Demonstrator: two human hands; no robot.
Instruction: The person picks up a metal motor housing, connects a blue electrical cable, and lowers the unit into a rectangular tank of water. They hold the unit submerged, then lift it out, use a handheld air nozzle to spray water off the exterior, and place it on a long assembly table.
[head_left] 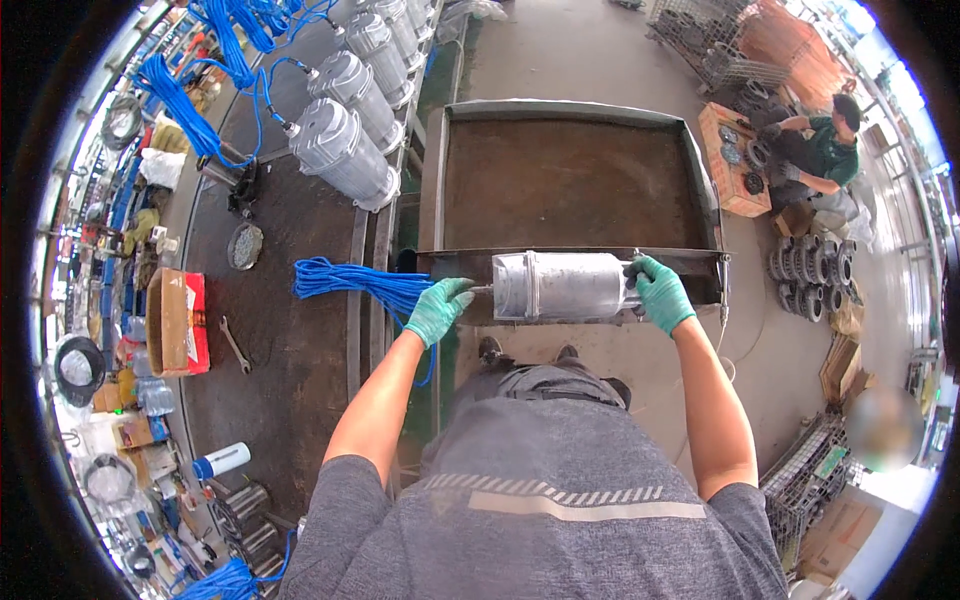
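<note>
A silver cylindrical pump motor [565, 285] lies on its side across the near ledge of a metal tray, right in front of me. My right hand [661, 292], in a green glove, grips the fittings at its right end. At the opposite end, my left hand [438, 310], gloved the same way, is closed around the blue cable [365, 280] close to where it joins the motor. The coiled bundle of that cable reaches left onto the workbench, and a loop hangs below my wrist. My fingers partly hide the cable joint.
Beyond the motor is the rusty tray [570, 180] with raised edges. On the left workbench [290, 300] are upright motors [345, 155] with blue cables, a wrench [236, 345], a cardboard box [178, 322] and a bottle [221, 460]. A co-worker [825, 150] sits at right beside an orange crate [733, 160].
</note>
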